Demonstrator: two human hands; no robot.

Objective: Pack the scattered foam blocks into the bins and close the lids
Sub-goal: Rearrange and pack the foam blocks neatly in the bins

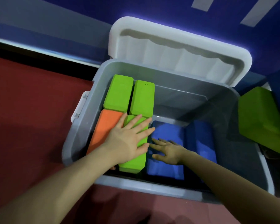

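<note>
bin [81,136]: grey, on red floor [23,126], white lid [176,50] up behind
left hand [129,136]: flat, fingers spread on green block [134,160], orange block [103,130] beside
right hand [166,151]: flat, fingers spread on blue block [166,168] in bin
outside bin: green block [260,117] at right

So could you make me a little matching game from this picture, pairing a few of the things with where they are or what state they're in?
Things:
1. orange block
2. lid
3. left hand
4. right hand

States:
A. flat on a blue block, low in the bin
B. open, leaning back
C. flat across the top of the blocks
D. against the bin's left wall

Pairs: 1-D, 2-B, 3-C, 4-A
</note>
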